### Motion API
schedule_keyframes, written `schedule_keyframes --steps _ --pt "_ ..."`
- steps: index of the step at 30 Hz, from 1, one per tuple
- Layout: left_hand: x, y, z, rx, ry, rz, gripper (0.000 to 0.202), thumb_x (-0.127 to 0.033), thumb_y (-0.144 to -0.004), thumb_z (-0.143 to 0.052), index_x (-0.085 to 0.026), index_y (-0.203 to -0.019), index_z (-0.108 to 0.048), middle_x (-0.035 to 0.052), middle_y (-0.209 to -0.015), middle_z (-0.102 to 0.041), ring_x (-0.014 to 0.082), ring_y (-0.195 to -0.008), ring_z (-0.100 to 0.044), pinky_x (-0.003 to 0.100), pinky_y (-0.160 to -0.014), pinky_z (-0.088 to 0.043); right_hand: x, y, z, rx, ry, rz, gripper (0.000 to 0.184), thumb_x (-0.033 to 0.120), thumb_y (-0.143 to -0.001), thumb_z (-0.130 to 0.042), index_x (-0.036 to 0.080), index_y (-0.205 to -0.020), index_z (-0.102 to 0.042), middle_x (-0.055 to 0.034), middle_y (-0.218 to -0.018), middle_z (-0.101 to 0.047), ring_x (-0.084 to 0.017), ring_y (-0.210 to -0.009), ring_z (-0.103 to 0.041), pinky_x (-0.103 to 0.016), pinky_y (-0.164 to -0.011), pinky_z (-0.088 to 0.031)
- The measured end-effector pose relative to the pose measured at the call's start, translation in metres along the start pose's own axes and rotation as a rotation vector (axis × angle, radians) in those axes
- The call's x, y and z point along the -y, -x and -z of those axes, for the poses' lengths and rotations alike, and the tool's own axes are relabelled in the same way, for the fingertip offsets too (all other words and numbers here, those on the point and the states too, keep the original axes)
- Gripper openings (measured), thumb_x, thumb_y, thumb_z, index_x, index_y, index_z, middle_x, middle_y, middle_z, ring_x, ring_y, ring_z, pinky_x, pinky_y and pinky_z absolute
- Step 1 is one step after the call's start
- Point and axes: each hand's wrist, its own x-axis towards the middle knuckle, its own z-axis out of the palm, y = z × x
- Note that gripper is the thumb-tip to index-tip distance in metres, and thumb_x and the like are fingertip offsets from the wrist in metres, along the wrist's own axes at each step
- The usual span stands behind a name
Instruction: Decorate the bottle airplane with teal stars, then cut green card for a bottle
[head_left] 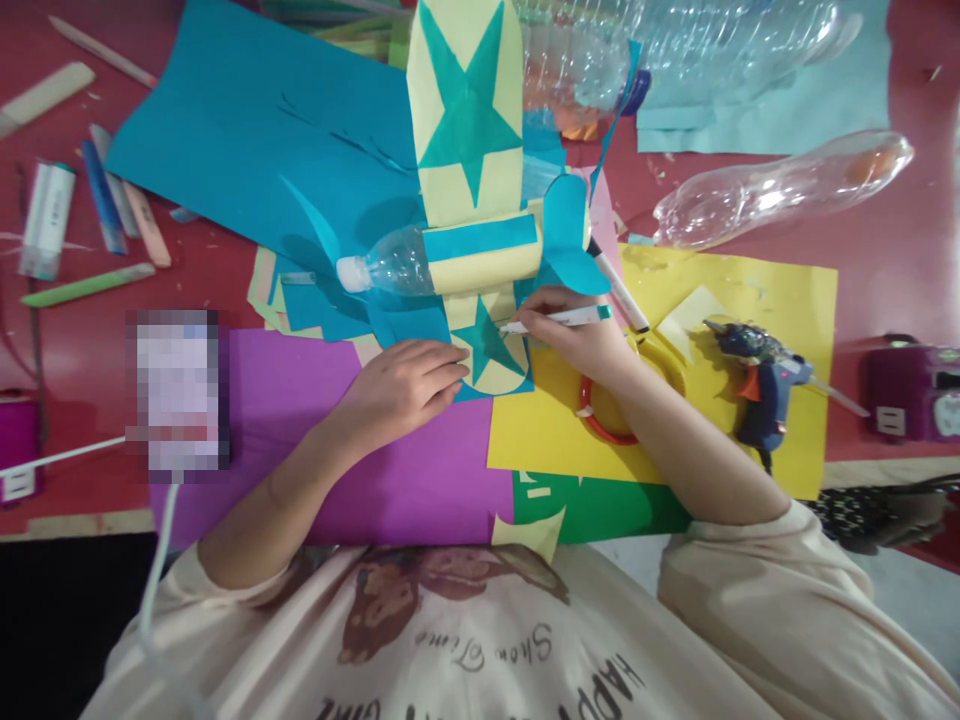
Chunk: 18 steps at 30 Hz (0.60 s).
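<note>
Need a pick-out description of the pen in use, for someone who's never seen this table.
On the red table, find the bottle plane with yellow wings. At its near wing, the right hand holds a white marker. Unlike the black-tipped marker lying just beyond, it has a teal end.

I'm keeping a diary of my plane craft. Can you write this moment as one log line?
left hand: pressing near wing | right hand: fingers holding marker, tip on wing | bottle plane: lying on blue paper
</note>
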Motion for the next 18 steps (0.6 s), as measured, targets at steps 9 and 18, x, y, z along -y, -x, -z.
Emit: schedule_keyframes --steps 9,18 --pt "0.0005 -0.0008 0.0008 0.016 -0.02 0.002 0.033 -0.022 -0.101 -0.039 -0.018 -0.106 -0.071 0.0096 -0.114 -0.073 0.0219 -0.109 -0.068 0.037 -0.091 -0.056 0.0014 0.0011 0.0006 -0.042 -0.025 0.01 0.021 0.025 -0.077 -0.052 0.021 -0.057 -0.05 0.0009 -0.057 -0.053 -0.013 -0.055 -0.046 -0.029 -0.057 -0.038" --pt "0.0006 0.0001 -0.0002 0.005 0.005 0.007 0.032 -0.023 -0.101 -0.04 -0.017 -0.105 -0.071 0.0097 -0.114 -0.073 0.0222 -0.109 -0.068 0.037 -0.092 -0.056 0.0009 -0.0001 -0.0012 -0.053 -0.005 0.016 0.019 0.035 -0.078 -0.059 0.021 -0.063 -0.059 -0.0009 -0.063 -0.061 -0.016 -0.061 -0.054 -0.031 -0.06 -0.042"
